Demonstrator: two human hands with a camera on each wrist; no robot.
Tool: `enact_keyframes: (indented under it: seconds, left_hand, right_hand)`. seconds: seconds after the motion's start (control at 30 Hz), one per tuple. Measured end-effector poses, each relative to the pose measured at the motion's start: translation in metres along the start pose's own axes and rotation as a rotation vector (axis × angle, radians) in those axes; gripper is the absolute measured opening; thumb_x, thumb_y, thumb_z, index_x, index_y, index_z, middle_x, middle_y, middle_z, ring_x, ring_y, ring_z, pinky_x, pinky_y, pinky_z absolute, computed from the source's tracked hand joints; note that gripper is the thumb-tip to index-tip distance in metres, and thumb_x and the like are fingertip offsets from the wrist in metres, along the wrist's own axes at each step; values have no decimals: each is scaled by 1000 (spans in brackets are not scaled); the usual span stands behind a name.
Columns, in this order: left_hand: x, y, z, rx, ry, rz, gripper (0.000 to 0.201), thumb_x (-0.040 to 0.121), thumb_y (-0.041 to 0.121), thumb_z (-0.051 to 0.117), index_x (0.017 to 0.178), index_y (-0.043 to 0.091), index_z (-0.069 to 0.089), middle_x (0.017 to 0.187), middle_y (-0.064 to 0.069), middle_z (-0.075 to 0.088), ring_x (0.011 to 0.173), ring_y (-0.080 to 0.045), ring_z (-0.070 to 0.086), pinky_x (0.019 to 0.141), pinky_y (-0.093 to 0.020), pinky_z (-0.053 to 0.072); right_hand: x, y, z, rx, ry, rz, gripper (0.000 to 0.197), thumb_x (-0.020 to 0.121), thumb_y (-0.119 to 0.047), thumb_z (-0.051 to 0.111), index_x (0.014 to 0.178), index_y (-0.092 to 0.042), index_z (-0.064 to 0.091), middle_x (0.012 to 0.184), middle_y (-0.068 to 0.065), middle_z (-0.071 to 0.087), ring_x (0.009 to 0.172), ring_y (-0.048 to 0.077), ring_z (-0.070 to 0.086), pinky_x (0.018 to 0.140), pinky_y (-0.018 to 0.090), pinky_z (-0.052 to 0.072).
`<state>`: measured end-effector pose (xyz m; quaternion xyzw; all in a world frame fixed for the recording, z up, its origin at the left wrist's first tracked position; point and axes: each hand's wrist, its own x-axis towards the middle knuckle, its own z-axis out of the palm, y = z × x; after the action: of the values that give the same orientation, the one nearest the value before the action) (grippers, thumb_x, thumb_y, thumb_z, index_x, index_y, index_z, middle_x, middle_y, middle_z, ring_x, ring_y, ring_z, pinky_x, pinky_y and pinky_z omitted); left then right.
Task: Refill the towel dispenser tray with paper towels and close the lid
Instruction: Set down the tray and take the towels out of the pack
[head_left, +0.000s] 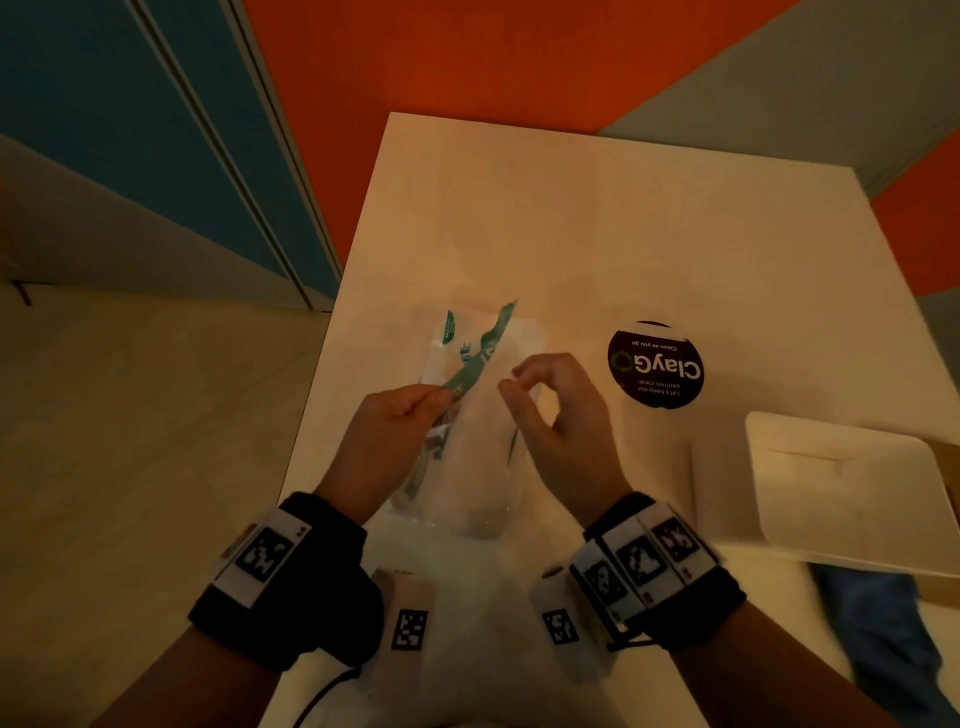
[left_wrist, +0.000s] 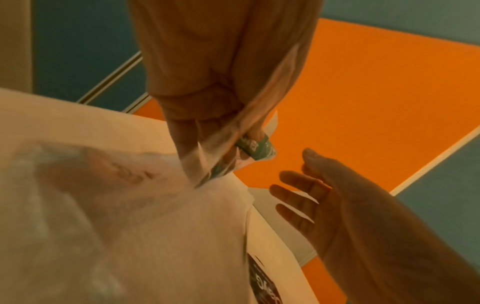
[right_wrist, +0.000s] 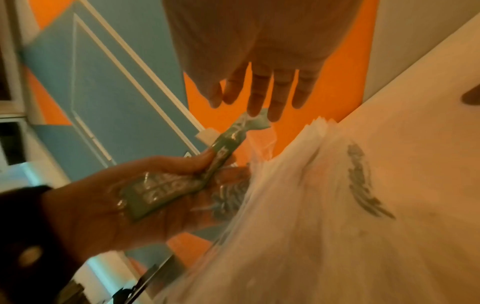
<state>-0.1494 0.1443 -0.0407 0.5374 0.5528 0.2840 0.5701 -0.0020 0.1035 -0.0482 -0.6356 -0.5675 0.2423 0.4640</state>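
A pack of white paper towels (head_left: 480, 467) in clear plastic lies on the pale table (head_left: 623, 234) between my hands. My left hand (head_left: 434, 399) pinches the torn, green-printed wrapper strip (head_left: 485, 345) and holds it up off the pack. In the left wrist view the same strip (left_wrist: 255, 147) sticks out between thumb and fingers. My right hand (head_left: 524, 382) hovers over the pack with loose fingers (right_wrist: 262, 92) holding nothing. The towel stack (right_wrist: 324, 205) shows through the opened wrapper. A white rectangular tray-like dispenser part (head_left: 841, 499) lies at the table's right.
A round dark "ClayGo" sticker (head_left: 655, 365) is on the table right of my hands. Blue cloth (head_left: 883, 629) shows below the white part. Orange and blue-grey floor (head_left: 467, 62) surrounds the table, and its left edge is close to my left wrist.
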Motion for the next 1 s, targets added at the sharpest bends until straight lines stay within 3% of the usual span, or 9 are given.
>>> enact_keyframes:
  seconds: [0.1, 0.2, 0.27, 0.37, 0.5, 0.6, 0.73, 0.87, 1.0]
  left_hand:
    - [1, 1, -4, 21, -12, 11, 21, 89, 10, 51, 99, 3, 68, 85, -3, 68, 61, 9, 61, 65, -8, 50]
    - [1, 1, -4, -25, -27, -35, 21, 89, 10, 50, 99, 2, 67, 94, -14, 70, 81, -10, 66, 83, -32, 54]
    - [1, 1, -5, -63, -30, -75, 20, 89, 11, 50, 96, 4, 68, 97, -19, 69, 90, -22, 65, 88, -43, 51]
    - [2, -2, -10, -94, -35, -119, 21, 89, 15, 51, 95, 6, 69, 90, -10, 73, 88, -20, 68, 84, -39, 54]
    - [5, -11, -22, -193, -36, -170, 23, 89, 19, 51, 84, 12, 71, 71, 3, 75, 69, -15, 69, 66, -29, 59]
    - [7, -14, -32, -263, -22, -192, 24, 89, 20, 50, 78, 10, 69, 68, 0, 75, 62, -14, 69, 59, -26, 59]
    - [10, -18, -54, -279, 45, -193, 22, 89, 21, 49, 79, 10, 65, 67, 1, 75, 57, -9, 68, 51, -20, 57]
    - [10, -25, -78, -254, 83, -211, 22, 85, 27, 52, 75, 12, 64, 61, 2, 74, 54, -9, 65, 49, -21, 54]
    - [-1, -38, -87, -333, -24, -272, 29, 70, 34, 52, 88, 14, 61, 69, 1, 74, 61, -9, 68, 58, -28, 56]
  right_hand:
    - [29, 17, -11, -40, -20, 120, 25, 82, -3, 57, 105, -10, 48, 109, 12, 53, 103, 19, 51, 88, 18, 38]
    - [66, 24, -16, -154, -285, 151, 55, 84, 7, 53, 132, -11, 35, 135, 13, 42, 125, 24, 39, 98, 26, 33]
    - [87, 21, -13, -232, -447, 144, 53, 88, 1, 53, 134, -17, 37, 144, 10, 35, 132, 23, 32, 103, 33, 31]
    - [109, 18, -8, -269, -568, 94, 27, 88, -9, 56, 114, -13, 59, 145, 12, 35, 135, 23, 29, 106, 33, 26]
    - [124, 16, 3, -200, -670, 80, 18, 87, -13, 57, 103, -7, 65, 139, 11, 46, 130, 22, 40, 96, 19, 29]
    - [133, 13, 16, -120, -686, 118, 20, 87, -12, 58, 103, -3, 64, 129, 9, 55, 120, 19, 48, 97, 24, 35]
    - [143, 7, 35, 44, -666, 200, 6, 85, -14, 61, 82, -12, 65, 90, 9, 63, 92, 15, 56, 87, 30, 42]
    - [152, 10, 55, -1, -663, 194, 20, 88, -17, 58, 92, 1, 67, 72, 0, 63, 57, -10, 57, 67, 5, 43]
    - [156, 15, 75, -202, -664, 169, 25, 89, -21, 56, 95, 0, 67, 65, -4, 59, 57, 4, 53, 54, 9, 39]
